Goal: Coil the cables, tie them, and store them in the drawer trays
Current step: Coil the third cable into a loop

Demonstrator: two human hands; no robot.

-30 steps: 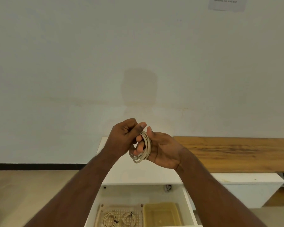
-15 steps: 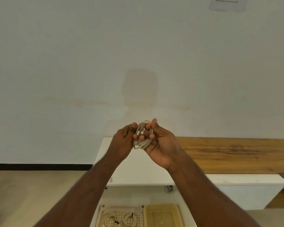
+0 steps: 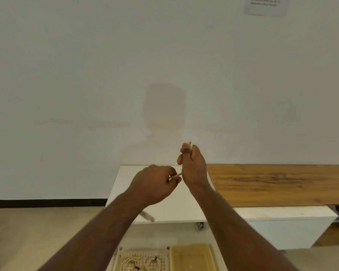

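Note:
My right hand (image 3: 193, 165) is raised in a fist above the white cabinet top, closed around the beige cable coil, of which only a tip (image 3: 190, 143) shows above the fingers. My left hand (image 3: 155, 184) sits lower and to the left, pinching a short beige cable strand (image 3: 175, 175) that runs across to the right hand. Most of the coil is hidden inside the fist. Below, the open drawer holds a perforated beige tray (image 3: 164, 253) with two tied cable coils (image 3: 142, 264), and a yellow tray (image 3: 192, 258) beside it.
The white cabinet top (image 3: 123, 184) lies under my hands, with a wooden bench top (image 3: 278, 184) to its right. A small pale strip (image 3: 147, 216) lies near the cabinet's front edge. A paper sheet (image 3: 265, 5) hangs on the wall, top right.
My hands, which cupped the coil together, have separated. The right hand rose with the coil in its fist; the left dropped and pulled a strand out sideways.

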